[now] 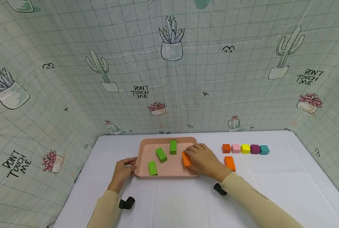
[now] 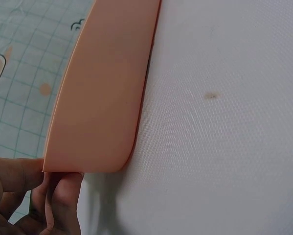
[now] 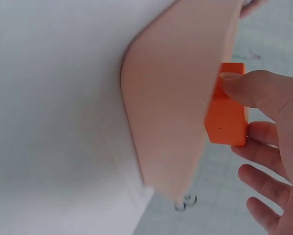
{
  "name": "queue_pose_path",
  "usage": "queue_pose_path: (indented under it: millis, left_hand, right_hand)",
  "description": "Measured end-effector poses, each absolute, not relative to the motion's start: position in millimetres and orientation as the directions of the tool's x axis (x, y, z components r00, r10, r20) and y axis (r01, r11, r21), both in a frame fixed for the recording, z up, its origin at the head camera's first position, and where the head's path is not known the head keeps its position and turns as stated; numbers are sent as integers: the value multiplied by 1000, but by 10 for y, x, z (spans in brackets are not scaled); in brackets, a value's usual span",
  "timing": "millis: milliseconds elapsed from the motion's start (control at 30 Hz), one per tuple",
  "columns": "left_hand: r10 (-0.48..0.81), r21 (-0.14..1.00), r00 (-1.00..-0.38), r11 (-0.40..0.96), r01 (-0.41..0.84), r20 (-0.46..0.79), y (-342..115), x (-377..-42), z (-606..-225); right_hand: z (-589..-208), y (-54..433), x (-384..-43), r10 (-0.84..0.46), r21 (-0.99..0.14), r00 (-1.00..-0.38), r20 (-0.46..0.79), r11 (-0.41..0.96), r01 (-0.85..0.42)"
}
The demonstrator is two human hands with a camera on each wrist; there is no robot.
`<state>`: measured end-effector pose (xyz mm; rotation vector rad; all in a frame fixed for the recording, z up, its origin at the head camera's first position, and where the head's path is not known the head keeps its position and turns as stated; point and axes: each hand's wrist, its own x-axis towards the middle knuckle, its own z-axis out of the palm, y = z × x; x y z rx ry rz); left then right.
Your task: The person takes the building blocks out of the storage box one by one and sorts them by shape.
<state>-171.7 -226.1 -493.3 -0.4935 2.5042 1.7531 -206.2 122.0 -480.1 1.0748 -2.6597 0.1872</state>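
Observation:
A shallow pink tray (image 1: 166, 177) lies on the white table, holding three green blocks, one upper middle (image 1: 173, 147), one tilted in the centre (image 1: 161, 155) and one lower left (image 1: 153, 168). My right hand (image 1: 201, 159) pinches an orange block (image 1: 186, 159) between thumb and fingers at the tray's right side. In the right wrist view the thumb presses on the orange block (image 3: 228, 120), partly behind the tray wall (image 3: 170, 98). My left hand (image 1: 122, 172) grips the tray's left edge; in the left wrist view its thumb and fingers pinch the tray rim (image 2: 63, 169).
Right of the tray stands a row of small cubes: orange (image 1: 226, 148), pink (image 1: 236, 148), yellow (image 1: 245, 148), purple (image 1: 255, 149) and teal (image 1: 264, 149). Another orange block (image 1: 230, 163) lies in front of them, near my right wrist. A patterned cloth (image 1: 198, 72) hangs behind the table.

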Motion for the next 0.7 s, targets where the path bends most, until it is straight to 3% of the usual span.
queue_pose_path:
  millis: [200, 700]
  left_hand:
    - [-232, 912, -949, 300, -280, -215, -2262, -1710, -4932]
    - [-253, 898, -938, 312, -310, -236, -2254, -1726, -4944]
  right_hand:
    - [-4707, 1541, -2040, -630, -93, -693, 351, 713, -695]
    - [-4591, 2326, -1901, -507, -111, -755, 417, 796, -596]
